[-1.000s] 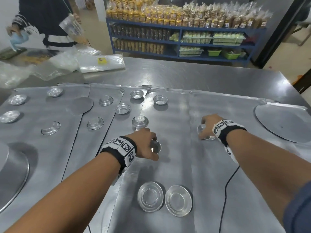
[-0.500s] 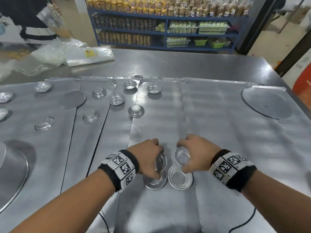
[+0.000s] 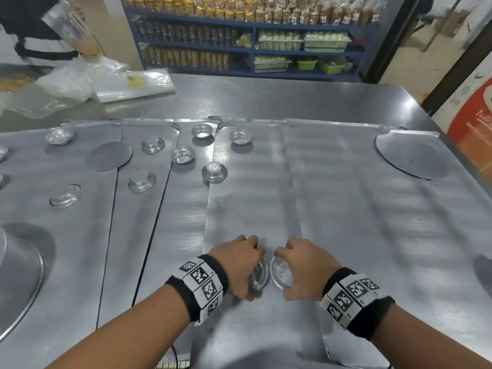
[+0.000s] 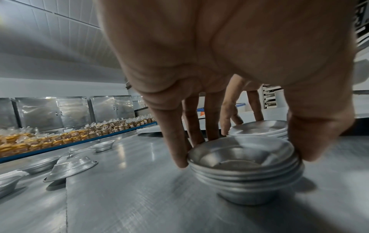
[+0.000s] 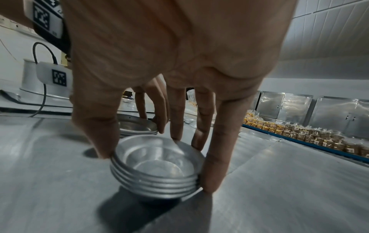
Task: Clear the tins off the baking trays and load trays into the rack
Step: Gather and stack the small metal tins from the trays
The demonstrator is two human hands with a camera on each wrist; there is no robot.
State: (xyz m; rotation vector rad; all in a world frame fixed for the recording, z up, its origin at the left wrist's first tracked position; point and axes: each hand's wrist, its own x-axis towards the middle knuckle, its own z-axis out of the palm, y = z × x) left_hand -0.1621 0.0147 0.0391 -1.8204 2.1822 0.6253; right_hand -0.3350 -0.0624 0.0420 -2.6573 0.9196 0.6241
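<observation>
A nested stack of small round silver metal tins [image 4: 244, 170] is grasped at its rim by the left hand [image 3: 238, 265], thumb opposing fingers. A second such stack [image 5: 157, 170] is grasped likewise by the right hand [image 3: 306, 267]. Both stacks are seated side by side on a flat silver baking tray [image 3: 346, 222]. Loose single tins [image 3: 214, 171] are scattered further back.

Blue shelving [image 3: 250, 46] stocked with packaged baked goods, steel cabinets [image 4: 73, 110], white panelled wall [image 5: 329, 39]
</observation>
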